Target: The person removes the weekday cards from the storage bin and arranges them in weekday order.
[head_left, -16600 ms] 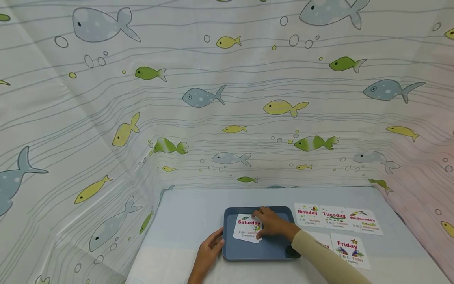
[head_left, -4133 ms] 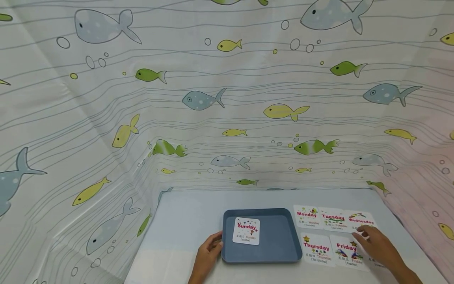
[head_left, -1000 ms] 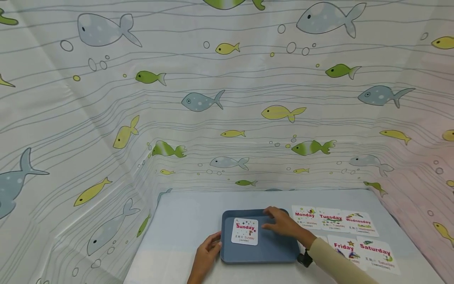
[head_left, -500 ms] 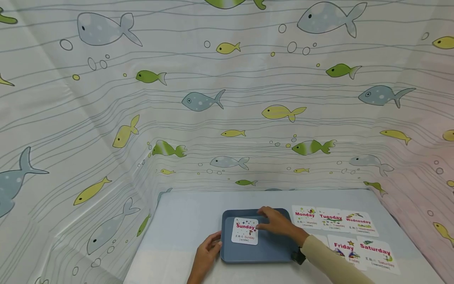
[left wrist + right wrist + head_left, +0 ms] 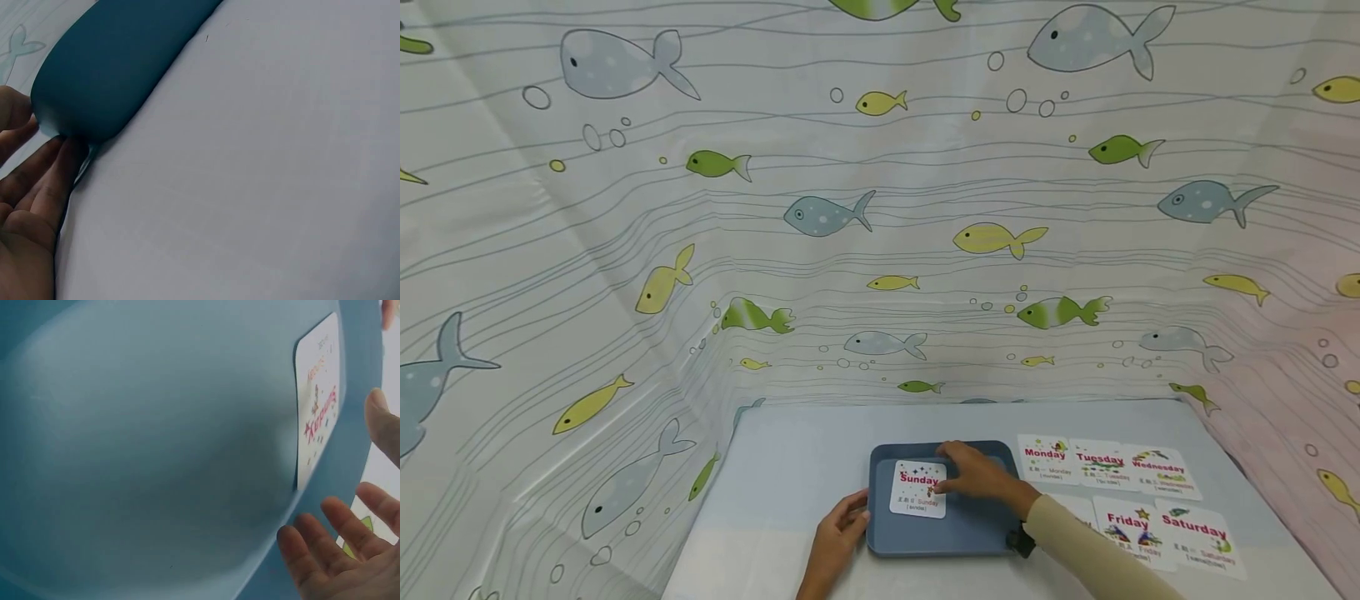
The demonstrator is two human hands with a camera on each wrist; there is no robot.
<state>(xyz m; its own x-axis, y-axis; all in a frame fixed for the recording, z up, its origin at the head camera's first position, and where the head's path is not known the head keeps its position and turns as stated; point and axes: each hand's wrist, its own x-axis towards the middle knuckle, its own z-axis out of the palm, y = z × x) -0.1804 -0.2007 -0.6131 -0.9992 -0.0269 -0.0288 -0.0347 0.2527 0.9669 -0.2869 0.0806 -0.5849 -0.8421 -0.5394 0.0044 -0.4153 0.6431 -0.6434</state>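
Observation:
A square white "Sunday" card (image 5: 917, 500) lies in the left part of a shallow blue tray (image 5: 943, 533). My right hand (image 5: 981, 479) hovers over the tray just right of that card, its thumb overlapping the card's right edge in the head view. In the right wrist view, the fingers (image 5: 340, 534) are spread and stand apart from the card (image 5: 319, 394). My left hand (image 5: 835, 533) holds the tray's left rim; in the left wrist view its fingers (image 5: 44, 181) meet the tray's corner (image 5: 94, 94).
Right of the tray lie Monday (image 5: 1045, 458), Tuesday (image 5: 1099, 462) and Wednesday (image 5: 1163, 473) cards in a back row. In front are a partly sleeve-covered card, Friday (image 5: 1131, 533) and Saturday (image 5: 1197, 537). A fish-print curtain (image 5: 880, 250) closes off the table's back.
The Saturday card has gone from the tray to the right end of the front row, and Sunday now shows in the tray. My right hand has come back leftward to it.

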